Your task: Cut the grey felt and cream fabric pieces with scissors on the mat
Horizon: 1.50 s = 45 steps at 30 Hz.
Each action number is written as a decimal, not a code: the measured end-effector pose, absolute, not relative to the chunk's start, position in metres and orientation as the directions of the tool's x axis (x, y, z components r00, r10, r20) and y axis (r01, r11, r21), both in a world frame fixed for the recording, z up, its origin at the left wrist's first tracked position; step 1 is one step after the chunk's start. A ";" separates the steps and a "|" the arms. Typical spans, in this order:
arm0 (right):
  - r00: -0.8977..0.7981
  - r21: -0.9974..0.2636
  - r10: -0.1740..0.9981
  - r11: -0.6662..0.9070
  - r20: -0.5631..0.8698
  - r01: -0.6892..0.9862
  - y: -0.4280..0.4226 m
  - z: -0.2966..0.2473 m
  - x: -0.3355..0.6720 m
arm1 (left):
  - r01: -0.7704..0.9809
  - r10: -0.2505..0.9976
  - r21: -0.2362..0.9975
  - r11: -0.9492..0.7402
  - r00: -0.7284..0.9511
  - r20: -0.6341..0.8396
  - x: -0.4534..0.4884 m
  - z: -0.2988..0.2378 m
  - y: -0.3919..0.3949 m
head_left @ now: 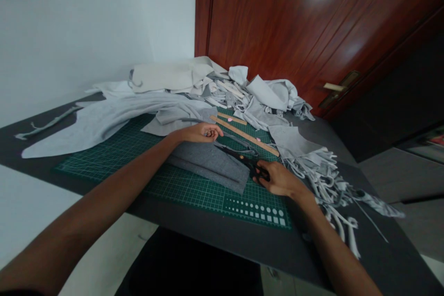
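forearms [86, 199] reach in from the lower edge, over the counter [312, 240]. right hand [279, 179] is closed around the black handles of the scissors [239, 158], blades directed toward the left hand [199, 132]. left hand is partly open, fingers loosely curled, nothing clearly held, just beyond the grey fabric [208, 166]. cutting mat [183, 185] lies under both hands; wooden ruler [246, 135] lies beyond and between them; pale strips [322, 180] lie right of the right hand.
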State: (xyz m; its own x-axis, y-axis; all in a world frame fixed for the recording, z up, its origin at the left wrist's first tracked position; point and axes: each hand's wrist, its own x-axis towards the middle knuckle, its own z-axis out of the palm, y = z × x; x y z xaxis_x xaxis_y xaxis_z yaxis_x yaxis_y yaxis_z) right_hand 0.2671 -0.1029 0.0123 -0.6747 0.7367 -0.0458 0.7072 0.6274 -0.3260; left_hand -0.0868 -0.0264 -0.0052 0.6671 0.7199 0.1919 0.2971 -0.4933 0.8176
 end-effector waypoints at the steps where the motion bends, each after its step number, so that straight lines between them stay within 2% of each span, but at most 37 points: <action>1: -0.679 -0.329 0.733 0.632 -0.041 0.702 -0.102 0.012 0.265 | 0.289 0.721 0.822 -0.490 0.664 0.197 -0.087 -0.007 -0.026; 11: -0.720 -0.370 0.693 0.663 -0.024 0.651 -0.091 0.011 0.255 | 0.237 0.717 0.846 -0.478 0.662 0.220 -0.087 -0.012 -0.023; 23: -0.693 -0.420 0.720 0.623 -0.022 0.660 -0.091 0.009 0.256 | 0.257 0.721 0.834 -0.488 0.658 0.219 -0.088 -0.006 -0.027; 34: -0.710 -0.385 0.704 0.658 0.009 0.648 -0.097 0.012 0.258 | 0.288 0.707 0.814 -0.505 0.679 0.198 -0.086 -0.006 -0.026; 45: -0.714 -0.388 0.699 0.651 -0.028 0.652 -0.098 0.015 0.259 | 0.332 0.710 0.779 -0.532 0.676 0.197 -0.086 -0.002 -0.028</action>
